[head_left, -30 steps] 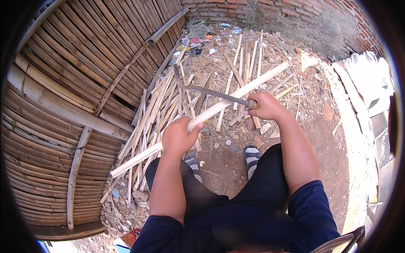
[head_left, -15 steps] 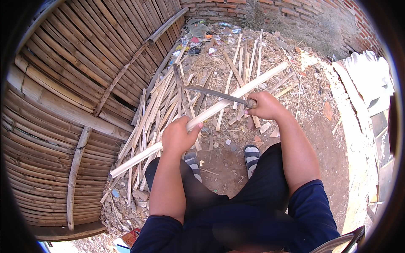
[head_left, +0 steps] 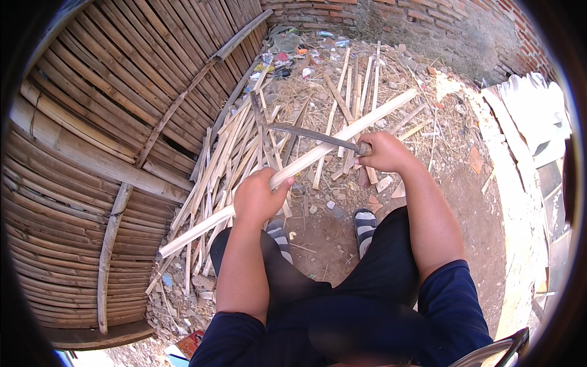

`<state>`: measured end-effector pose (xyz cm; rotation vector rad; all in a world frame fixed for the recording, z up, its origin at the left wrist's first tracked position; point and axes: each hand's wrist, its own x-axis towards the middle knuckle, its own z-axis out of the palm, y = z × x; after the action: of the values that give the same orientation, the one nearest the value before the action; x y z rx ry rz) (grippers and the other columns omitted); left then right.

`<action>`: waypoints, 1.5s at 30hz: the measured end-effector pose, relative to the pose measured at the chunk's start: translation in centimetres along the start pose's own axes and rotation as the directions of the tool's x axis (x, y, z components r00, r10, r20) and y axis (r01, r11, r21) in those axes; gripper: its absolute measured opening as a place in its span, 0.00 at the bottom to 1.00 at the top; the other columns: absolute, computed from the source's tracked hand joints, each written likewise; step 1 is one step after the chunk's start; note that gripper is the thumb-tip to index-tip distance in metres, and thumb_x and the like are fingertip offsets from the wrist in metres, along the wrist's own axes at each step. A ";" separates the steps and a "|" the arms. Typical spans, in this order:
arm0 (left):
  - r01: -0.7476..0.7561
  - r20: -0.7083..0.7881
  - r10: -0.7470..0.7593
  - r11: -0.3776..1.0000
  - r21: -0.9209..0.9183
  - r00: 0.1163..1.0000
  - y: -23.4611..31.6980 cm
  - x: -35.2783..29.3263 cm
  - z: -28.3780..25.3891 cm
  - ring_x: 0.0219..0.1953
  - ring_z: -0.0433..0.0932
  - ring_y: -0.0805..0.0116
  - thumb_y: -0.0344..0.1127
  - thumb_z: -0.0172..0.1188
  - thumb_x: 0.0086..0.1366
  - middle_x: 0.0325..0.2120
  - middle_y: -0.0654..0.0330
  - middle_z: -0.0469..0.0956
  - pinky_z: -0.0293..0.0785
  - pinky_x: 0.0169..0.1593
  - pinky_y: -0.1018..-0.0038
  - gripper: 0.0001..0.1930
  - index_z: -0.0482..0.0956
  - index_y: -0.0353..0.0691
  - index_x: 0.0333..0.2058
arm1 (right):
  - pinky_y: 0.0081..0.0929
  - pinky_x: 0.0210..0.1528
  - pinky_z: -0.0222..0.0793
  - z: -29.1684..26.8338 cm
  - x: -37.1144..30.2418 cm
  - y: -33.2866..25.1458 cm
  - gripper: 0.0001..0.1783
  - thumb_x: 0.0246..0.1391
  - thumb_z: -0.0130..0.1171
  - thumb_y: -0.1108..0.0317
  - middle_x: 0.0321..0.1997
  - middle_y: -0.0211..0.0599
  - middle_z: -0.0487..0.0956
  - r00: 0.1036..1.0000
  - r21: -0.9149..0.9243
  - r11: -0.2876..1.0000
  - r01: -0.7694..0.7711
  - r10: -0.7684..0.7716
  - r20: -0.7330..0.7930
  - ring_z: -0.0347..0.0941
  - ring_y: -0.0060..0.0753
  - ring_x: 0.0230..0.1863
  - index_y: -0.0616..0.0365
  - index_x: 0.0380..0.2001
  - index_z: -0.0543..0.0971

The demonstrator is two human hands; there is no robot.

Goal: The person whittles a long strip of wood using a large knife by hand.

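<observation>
My left hand (head_left: 257, 197) is closed around a long pale wooden strip (head_left: 198, 230), which slants from my left knee up to the far right. In my right hand (head_left: 385, 153) is the handle of a machete (head_left: 318, 136). Its dark blade points left and lies across the strip, beyond my left hand. Whether the edge bites into the wood I cannot tell. Under and beyond the strip, a heap of split wooden strips (head_left: 226, 147) lies on the ground to the left, with several more loose strips (head_left: 367, 85) ahead.
A bamboo slat wall (head_left: 92, 159) rises along the left. A brick wall (head_left: 416, 27) closes off the far side. Rubble and litter (head_left: 284, 55) cover the far ground. My sandalled feet (head_left: 365, 226) stand on bare dirt. White sheeting (head_left: 532, 116) leans at the right.
</observation>
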<state>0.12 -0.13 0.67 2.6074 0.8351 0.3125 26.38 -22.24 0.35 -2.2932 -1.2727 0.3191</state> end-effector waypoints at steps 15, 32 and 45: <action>-0.011 -0.057 0.007 0.998 -0.067 0.998 -0.1 0.0 0.1 0.33 0.85 0.45 0.59 0.72 0.65 0.28 0.47 0.85 0.79 0.40 0.54 0.26 0.87 0.37 0.39 | 0.46 0.42 0.75 -0.8 -0.3 0.5 0.21 0.50 0.79 0.59 0.33 0.55 0.84 0.992 -0.028 0.997 -0.071 0.067 -0.107 0.82 0.59 0.38 0.63 0.39 0.85; -0.045 -0.048 0.043 0.998 -0.049 0.998 -0.2 0.0 0.3 0.34 0.85 0.43 0.59 0.71 0.65 0.28 0.46 0.84 0.79 0.40 0.53 0.26 0.87 0.37 0.41 | 0.49 0.46 0.77 -0.5 -0.2 0.0 0.21 0.49 0.78 0.58 0.36 0.55 0.86 0.999 -0.043 0.998 -0.044 0.043 -0.033 0.84 0.61 0.42 0.61 0.41 0.85; -0.030 -0.032 0.029 0.999 -0.038 0.999 -0.3 -0.1 0.3 0.34 0.85 0.44 0.58 0.72 0.64 0.28 0.46 0.85 0.79 0.41 0.53 0.26 0.87 0.37 0.40 | 0.48 0.46 0.77 0.1 0.0 -1.6 0.20 0.48 0.79 0.59 0.35 0.53 0.85 0.997 -0.035 0.999 0.014 -0.011 0.081 0.83 0.60 0.42 0.61 0.39 0.85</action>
<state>0.00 -0.04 0.27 2.5873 0.7935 0.3747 25.16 -21.53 1.15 -2.3223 -1.3419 0.3909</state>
